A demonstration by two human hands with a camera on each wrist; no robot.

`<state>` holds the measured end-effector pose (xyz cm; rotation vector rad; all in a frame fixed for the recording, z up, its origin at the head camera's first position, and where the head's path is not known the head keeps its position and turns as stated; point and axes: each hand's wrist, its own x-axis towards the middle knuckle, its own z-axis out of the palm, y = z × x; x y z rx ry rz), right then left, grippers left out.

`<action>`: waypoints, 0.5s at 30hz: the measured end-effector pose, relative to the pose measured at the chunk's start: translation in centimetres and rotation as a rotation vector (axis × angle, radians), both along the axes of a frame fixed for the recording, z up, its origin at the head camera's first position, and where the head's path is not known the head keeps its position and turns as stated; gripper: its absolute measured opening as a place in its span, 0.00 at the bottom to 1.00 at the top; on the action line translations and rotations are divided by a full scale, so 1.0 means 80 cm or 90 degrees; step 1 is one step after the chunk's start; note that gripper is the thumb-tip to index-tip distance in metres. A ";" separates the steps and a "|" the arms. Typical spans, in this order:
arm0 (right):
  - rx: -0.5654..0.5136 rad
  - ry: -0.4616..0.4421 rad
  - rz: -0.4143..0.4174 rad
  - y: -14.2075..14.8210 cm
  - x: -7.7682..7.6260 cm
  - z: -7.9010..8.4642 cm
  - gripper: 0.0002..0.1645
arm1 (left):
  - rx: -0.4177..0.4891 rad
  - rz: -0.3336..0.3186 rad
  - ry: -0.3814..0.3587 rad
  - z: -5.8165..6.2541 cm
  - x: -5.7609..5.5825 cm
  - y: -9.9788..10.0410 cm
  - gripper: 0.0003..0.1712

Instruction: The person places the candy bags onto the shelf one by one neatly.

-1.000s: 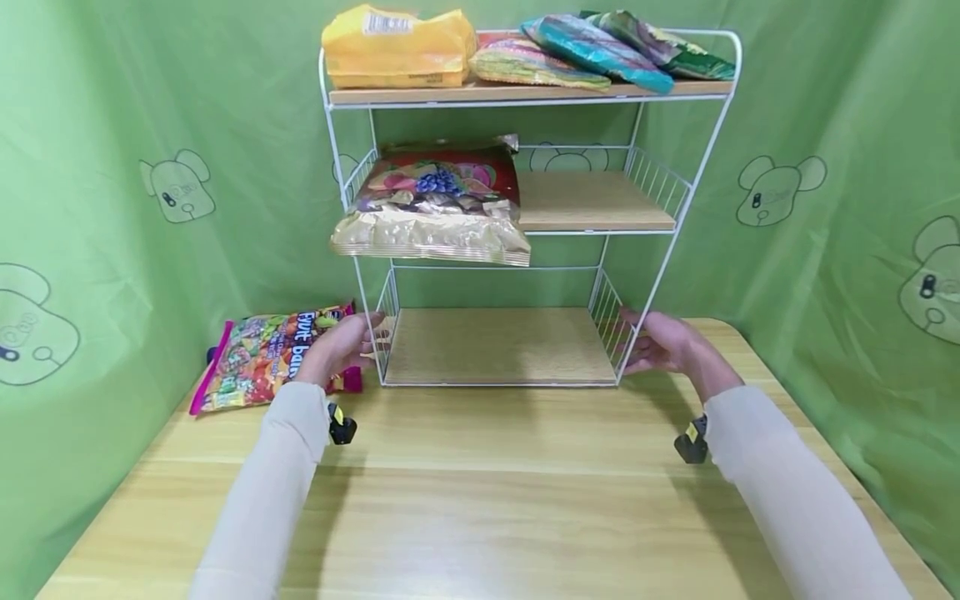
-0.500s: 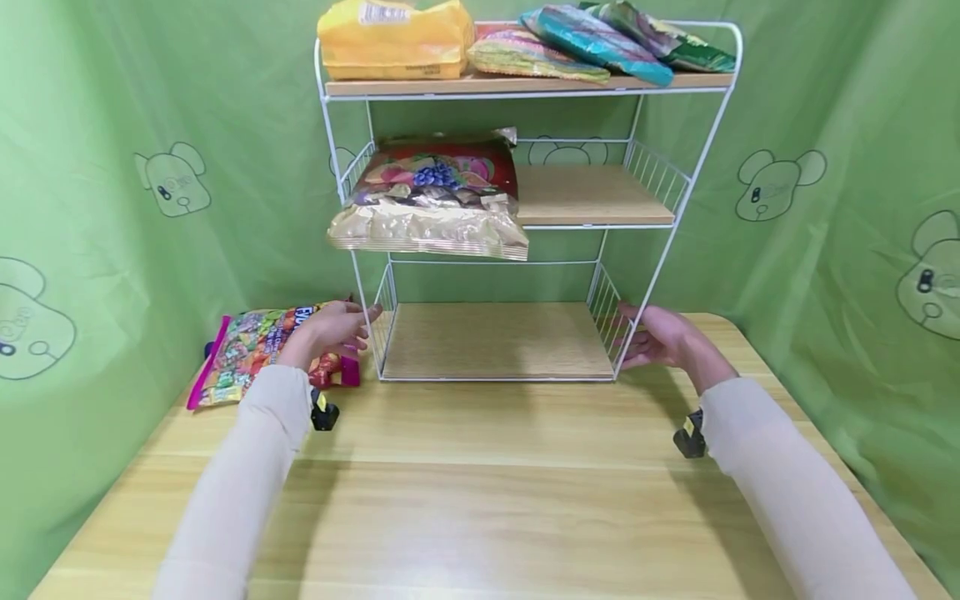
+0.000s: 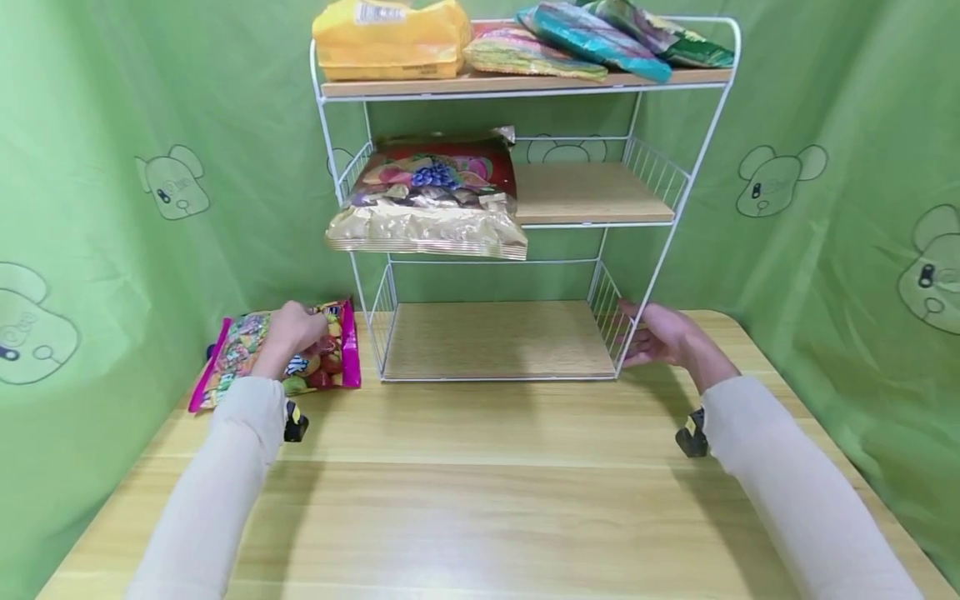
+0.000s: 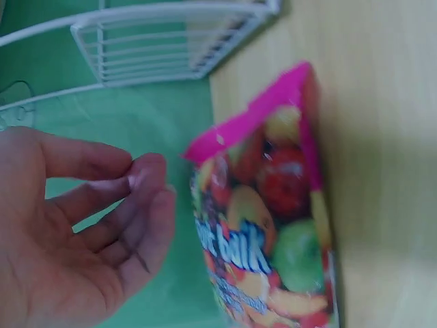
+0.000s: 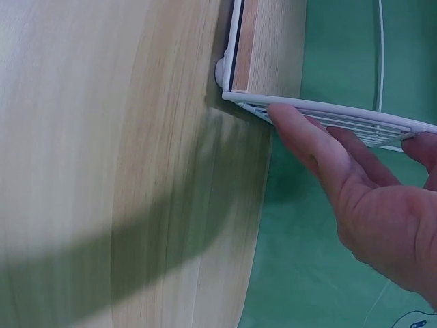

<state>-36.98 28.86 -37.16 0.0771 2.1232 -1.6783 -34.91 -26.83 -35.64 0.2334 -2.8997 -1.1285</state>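
My left hand [image 3: 292,329] is over the fruit candy bag [image 3: 348,342], which lies on the table left of the rack. In the left wrist view, the loosely bent fingers and thumb of the left hand [image 4: 89,212] hold nothing, beside the candy bag [image 4: 273,212] with its pink edge. My right hand [image 3: 663,337] is at the lower right side of the white wire rack [image 3: 498,381]. Seen from the right wrist, fairly straight fingers of the right hand [image 5: 369,198] touch the outside of the wire side panel [image 5: 334,113].
On the rack's middle shelf [image 3: 592,192] lies a red and gold bag [image 3: 442,196], overhanging the front. A yellow package [image 3: 390,42] and several snack bags [image 3: 592,37] are on top. The bottom shelf [image 3: 495,337] is bare wood. Green curtain [image 3: 810,100] surrounds the table [image 3: 480,500].
My left hand has left the rack's left side and moved left over the candy bag. The right hand stays at the rack's right side. The view has tilted down slightly.
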 end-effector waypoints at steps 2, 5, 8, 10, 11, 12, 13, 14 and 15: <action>0.003 0.004 -0.002 -0.001 0.001 0.001 0.45 | -0.039 0.006 0.012 -0.006 0.001 -0.005 0.13; 0.005 0.006 -0.003 -0.003 0.002 0.001 0.43 | -0.089 0.007 0.031 -0.017 0.001 -0.011 0.22; 0.004 0.005 -0.006 -0.004 0.002 0.000 0.42 | -0.163 0.012 0.027 -0.028 0.001 -0.012 0.29; 0.001 0.006 -0.006 -0.004 0.002 -0.001 0.41 | -0.191 0.027 0.006 -0.033 0.002 -0.012 0.28; -0.001 0.005 -0.009 -0.004 0.002 -0.001 0.41 | -0.198 0.037 -0.007 -0.035 0.003 -0.012 0.27; -0.001 0.006 -0.010 -0.003 0.002 -0.001 0.41 | -0.199 0.048 -0.024 -0.037 0.004 -0.012 0.27; -0.001 0.008 -0.009 -0.003 0.002 0.000 0.40 | -0.198 0.056 -0.042 -0.039 0.005 -0.012 0.30; 0.001 0.010 -0.008 -0.003 0.002 0.000 0.41 | -0.195 0.064 -0.059 -0.040 0.006 -0.013 0.35; 0.003 0.011 -0.008 -0.003 0.002 0.000 0.41 | -0.184 0.071 -0.076 -0.042 0.007 -0.013 0.40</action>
